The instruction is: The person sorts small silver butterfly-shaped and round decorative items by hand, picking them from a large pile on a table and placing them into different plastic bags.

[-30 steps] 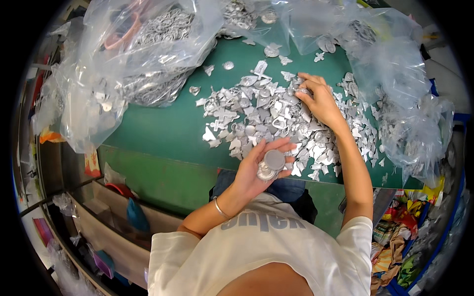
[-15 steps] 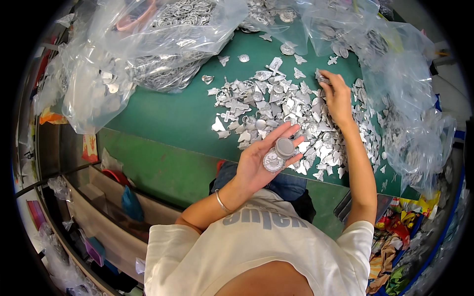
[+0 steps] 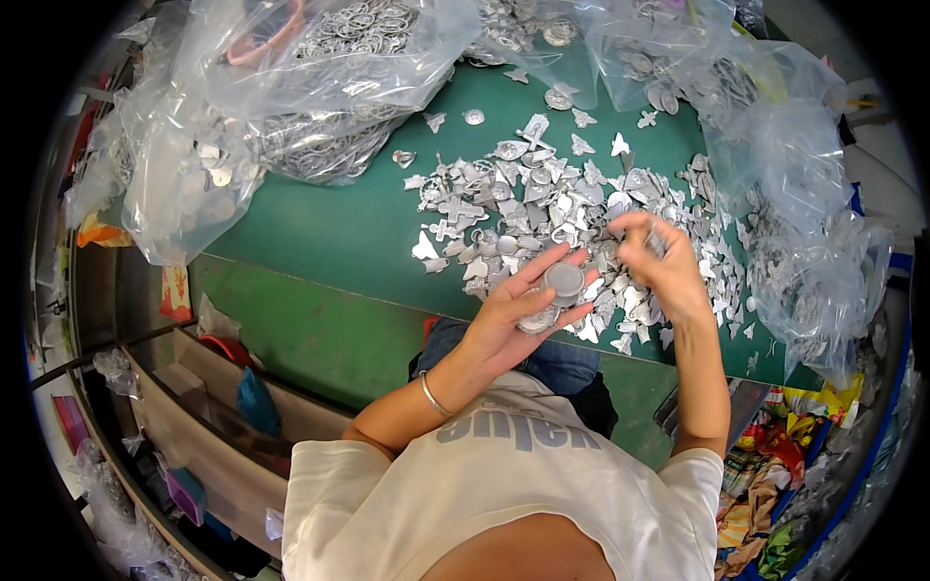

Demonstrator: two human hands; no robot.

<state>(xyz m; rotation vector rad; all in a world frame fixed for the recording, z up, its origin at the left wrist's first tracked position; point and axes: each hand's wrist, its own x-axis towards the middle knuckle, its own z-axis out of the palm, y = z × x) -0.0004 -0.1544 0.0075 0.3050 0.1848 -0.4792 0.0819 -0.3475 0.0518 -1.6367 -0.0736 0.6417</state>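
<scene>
Green tabletop (image 3: 325, 228), silver-grey metal pieces spread in a loose heap (image 3: 542, 198), mixed shapes incl. crosses.

Change over the last 0.5 s: right hand (image 3: 670, 261) has pulled back from the heap's far edge, now over its near right part, close to the left. 2 small pieces (image 3: 621, 145) show where its fingertips were. Can't confirm it dropped either.

Right hand state: fingers curled in, narrow, motion-blurred. Can't tell if anything is between them.

Left hand (image 3: 502, 315): palm up, fingers spread, holding 2 round discs at the heap's near edge. Plain grey disc (image 3: 564, 281) sits toward the fingers, patterned disc (image 3: 539, 321) nearer the palm. Thumb now lies across the patterned disc; 0.5 s ago more of its face showed.

Meaning for the work, my read: handling has shifted from the far edge to close in, discs retained.

Clear plastic bags of metal parts flank the heap: left bag (image 3: 189, 218), right bag (image 3: 790, 160).
</scene>
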